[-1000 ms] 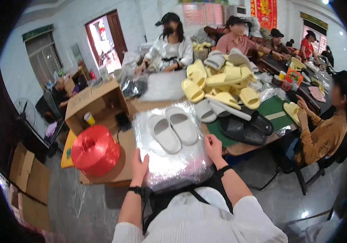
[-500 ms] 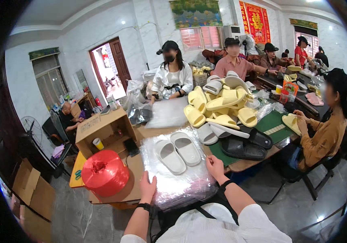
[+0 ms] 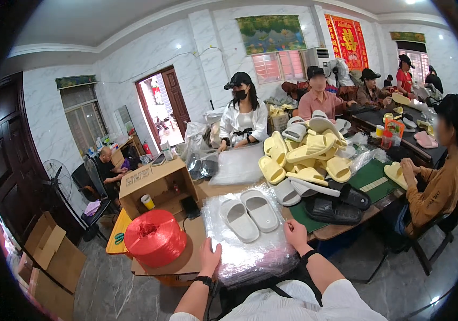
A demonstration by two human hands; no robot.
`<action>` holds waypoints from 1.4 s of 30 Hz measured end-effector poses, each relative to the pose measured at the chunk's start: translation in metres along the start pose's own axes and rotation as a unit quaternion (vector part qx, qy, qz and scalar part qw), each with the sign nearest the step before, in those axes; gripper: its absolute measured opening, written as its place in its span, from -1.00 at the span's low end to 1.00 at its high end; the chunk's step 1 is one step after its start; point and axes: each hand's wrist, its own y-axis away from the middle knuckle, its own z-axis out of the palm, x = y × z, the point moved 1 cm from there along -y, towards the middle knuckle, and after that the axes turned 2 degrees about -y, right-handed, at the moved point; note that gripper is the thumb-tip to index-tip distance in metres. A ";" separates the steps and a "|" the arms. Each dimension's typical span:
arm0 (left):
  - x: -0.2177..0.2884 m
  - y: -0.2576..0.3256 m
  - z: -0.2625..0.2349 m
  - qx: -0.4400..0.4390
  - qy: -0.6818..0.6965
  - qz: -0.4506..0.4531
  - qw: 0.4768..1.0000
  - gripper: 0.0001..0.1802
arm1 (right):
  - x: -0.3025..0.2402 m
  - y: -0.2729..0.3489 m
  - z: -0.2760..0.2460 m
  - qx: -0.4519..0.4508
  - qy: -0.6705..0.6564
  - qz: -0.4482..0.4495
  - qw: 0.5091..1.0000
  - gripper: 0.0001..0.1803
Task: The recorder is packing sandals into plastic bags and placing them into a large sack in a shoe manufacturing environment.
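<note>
A pair of white slide sandals [image 3: 249, 213] lies side by side on a stack of clear plastic bags [image 3: 245, 251] on the brown table in front of me. My left hand [image 3: 209, 257] rests flat on the near left edge of the bag stack, fingers spread. My right hand [image 3: 296, 234] presses on the stack's right edge, just beside the right sandal, and grips nothing that I can see.
A big red spool of plastic twine [image 3: 154, 237] sits left of the bags, by an open cardboard box [image 3: 155, 185] and a paper cup [image 3: 147, 201]. Yellow, grey and black sandals [image 3: 306, 160] are heaped further back. Several seated people work around the tables.
The view has lifted, showing more of the room and ceiling. Both hands stay on the bag stack's edges; the sandals have not moved.
</note>
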 end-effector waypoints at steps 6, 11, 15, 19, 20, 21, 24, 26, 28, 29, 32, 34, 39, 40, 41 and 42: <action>-0.004 -0.001 0.004 0.021 0.024 -0.009 0.999 -0.38 | 0.001 -0.003 0.005 -0.013 0.001 0.009 1.000 -0.83; -0.003 -0.004 0.002 0.015 0.003 -0.009 1.000 -0.37 | 0.006 -0.004 0.006 -0.018 0.008 0.000 1.000 -0.83; 0.000 -0.003 0.002 0.037 -0.011 0.019 0.999 -0.41 | 0.001 -0.003 0.000 -0.025 0.009 0.005 1.000 -0.81; -0.006 -0.004 0.005 -0.072 0.032 -0.067 0.995 -0.36 | 0.009 0.001 0.000 -0.027 -0.003 0.053 0.998 -0.75; -0.018 -0.001 0.007 -0.018 0.054 -0.030 0.998 -0.37 | 0.004 0.002 0.005 -0.024 -0.015 0.029 0.999 -0.74; -0.030 0.002 0.009 0.035 0.077 0.005 0.996 -0.38 | 0.000 0.001 0.011 -0.021 -0.026 0.006 0.999 -0.74; -0.001 -0.001 0.008 -0.006 0.022 -0.008 1.000 -0.42 | 0.008 0.002 0.001 -0.002 0.000 0.003 1.000 -0.79; -0.008 -0.002 0.011 0.011 0.011 0.010 1.000 -0.43 | 0.006 -0.001 0.002 0.006 0.001 -0.010 1.000 -0.79; -0.019 -0.004 0.016 0.022 0.057 -0.004 0.998 -0.42 | 0.002 -0.003 0.001 -0.006 0.003 -0.007 1.000 -0.79; -0.002 -0.006 0.009 -0.014 0.044 -0.023 0.999 -0.40 | 0.002 -0.004 -0.003 -0.017 0.014 0.017 1.000 -0.79; -0.046 -0.006 0.025 0.034 0.083 -0.016 0.996 -0.40 | 0.006 -0.003 0.012 -0.020 -0.017 0.010 1.000 -0.75; -0.045 -0.004 0.028 0.025 0.099 -0.024 0.994 -0.40 | 0.002 -0.003 0.008 -0.025 -0.001 0.016 1.000 -0.75; -0.056 -0.006 0.025 0.020 0.062 -0.039 0.997 -0.38 | 0.001 -0.001 0.010 -0.028 -0.019 0.005 0.999 -0.75; -0.053 -0.002 0.027 0.012 0.066 -0.040 0.997 -0.38 | 0.000 -0.001 0.010 -0.033 -0.029 0.008 0.999 -0.76; -0.042 -0.006 0.025 0.003 0.053 -0.039 0.998 -0.38 | 0.001 -0.002 0.005 -0.029 -0.038 0.012 0.999 -0.76; -0.032 -0.008 0.024 -0.005 0.039 -0.037 0.999 -0.39 | 0.002 -0.001 -0.002 -0.018 -0.028 0.019 0.999 -0.76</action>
